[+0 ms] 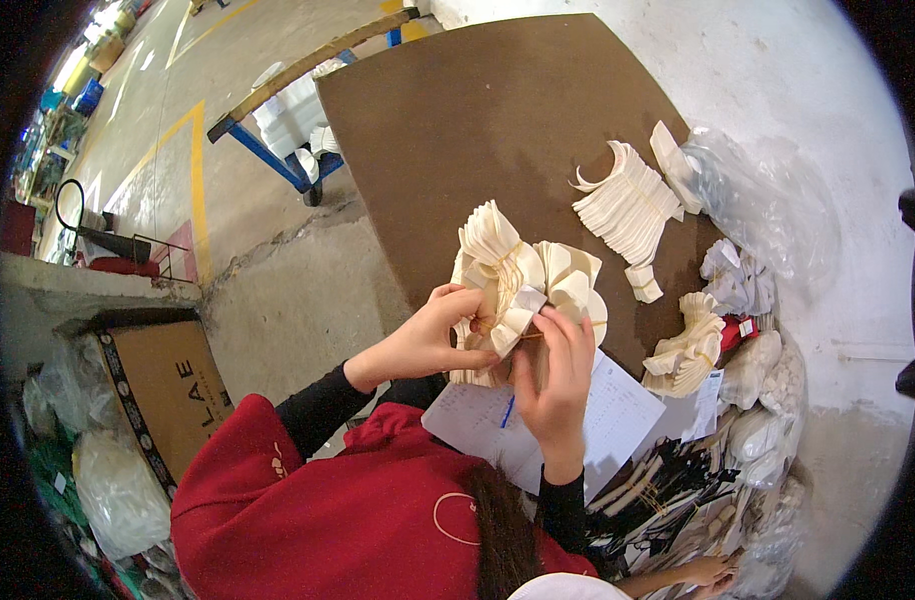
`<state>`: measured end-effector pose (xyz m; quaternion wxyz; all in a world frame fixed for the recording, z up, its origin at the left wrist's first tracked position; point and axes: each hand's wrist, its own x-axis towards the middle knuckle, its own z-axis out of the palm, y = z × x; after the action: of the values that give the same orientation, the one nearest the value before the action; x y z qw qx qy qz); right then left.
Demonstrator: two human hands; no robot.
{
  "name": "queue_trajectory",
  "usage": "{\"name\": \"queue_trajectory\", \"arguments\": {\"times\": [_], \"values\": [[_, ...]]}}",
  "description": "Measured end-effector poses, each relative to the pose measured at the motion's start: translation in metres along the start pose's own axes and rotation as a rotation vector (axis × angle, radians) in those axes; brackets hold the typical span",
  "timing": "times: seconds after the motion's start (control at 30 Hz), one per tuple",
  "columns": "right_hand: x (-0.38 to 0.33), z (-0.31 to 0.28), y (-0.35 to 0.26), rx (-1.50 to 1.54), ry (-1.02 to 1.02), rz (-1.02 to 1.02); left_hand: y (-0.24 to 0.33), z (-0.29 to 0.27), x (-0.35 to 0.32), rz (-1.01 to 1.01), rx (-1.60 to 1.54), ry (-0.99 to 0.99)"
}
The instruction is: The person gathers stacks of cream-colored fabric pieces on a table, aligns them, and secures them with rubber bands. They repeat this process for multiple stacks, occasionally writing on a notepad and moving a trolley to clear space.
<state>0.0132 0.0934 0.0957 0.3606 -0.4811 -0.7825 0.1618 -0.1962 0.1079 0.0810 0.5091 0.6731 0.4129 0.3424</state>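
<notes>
Over the near edge of the brown table, both my hands are at a cluster of cream-coloured, curved, layered pieces bound with thin tan bands. My left hand grips its near left side, thumb below and fingers above. From the right, my right hand holds the near side, its fingers bent over a small folded cream piece. The inner fingertips are partly hidden among the pieces. Under my right hand lie open written sheets with a blue pen.
A fanned stack of cream pieces and a banded bundle lie right, near a clear plastic bag. Banded dark strips fill the lower right, where another person's hand shows. A cardboard box stands left; a blue-framed cart is beyond.
</notes>
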Motion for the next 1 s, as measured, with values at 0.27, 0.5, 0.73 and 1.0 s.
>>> {"name": "queue_trajectory", "arguments": {"times": [0.27, 0.5, 0.73, 1.0], "values": [[0.01, -0.019, -0.009, 0.368, -0.186, 0.109, -0.009, 0.009, -0.001, 0.005, 0.113, 0.061], [0.025, -0.023, -0.022, 0.456, -0.237, 0.076, -0.011, 0.031, 0.002, 0.367, 0.222, 0.377], [0.028, -0.004, -0.01, 0.353, -0.11, 0.307, 0.008, 0.007, 0.012, 0.198, 0.08, 0.124], [0.015, -0.004, -0.033, -0.12, -0.219, -0.029, -0.011, -0.016, 0.005, -0.138, -0.265, 0.036]]}}
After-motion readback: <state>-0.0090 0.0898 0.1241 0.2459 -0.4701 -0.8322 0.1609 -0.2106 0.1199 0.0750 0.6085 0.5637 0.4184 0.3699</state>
